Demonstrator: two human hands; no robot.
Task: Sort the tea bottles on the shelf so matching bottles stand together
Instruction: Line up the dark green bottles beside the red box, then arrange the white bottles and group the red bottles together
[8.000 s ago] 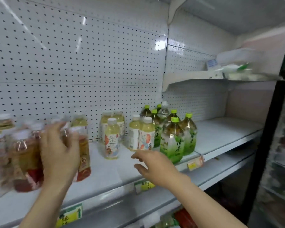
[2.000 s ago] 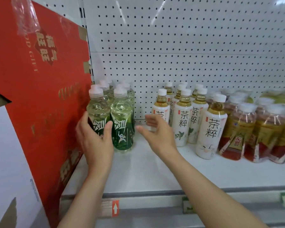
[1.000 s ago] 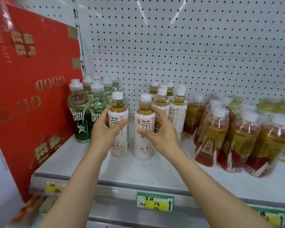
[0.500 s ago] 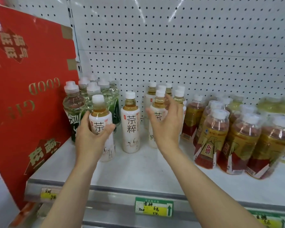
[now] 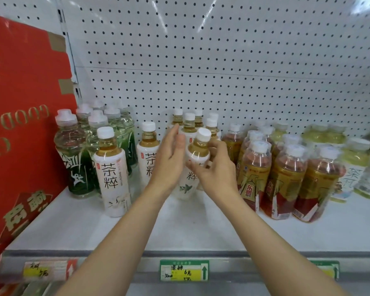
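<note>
The white shelf [image 5: 201, 233] carries rows of tea bottles before a pegboard, with a red carton [image 5: 26, 124] at its left end. Red-labelled bottles [image 5: 286, 178] crowd the right, green ones [image 5: 77, 159] the far left, their back rows partly hidden. Two white-labelled bottles [image 5: 112, 167] stand upright at front left. My right hand [image 5: 214, 169] grips a third white-labelled bottle [image 5: 193, 167] around its shoulder; its long axis leans, cap tipped right, base near the shelf, label mostly covered. My left hand [image 5: 169, 161] hovers beside it, fingers straight and loose.
</note>
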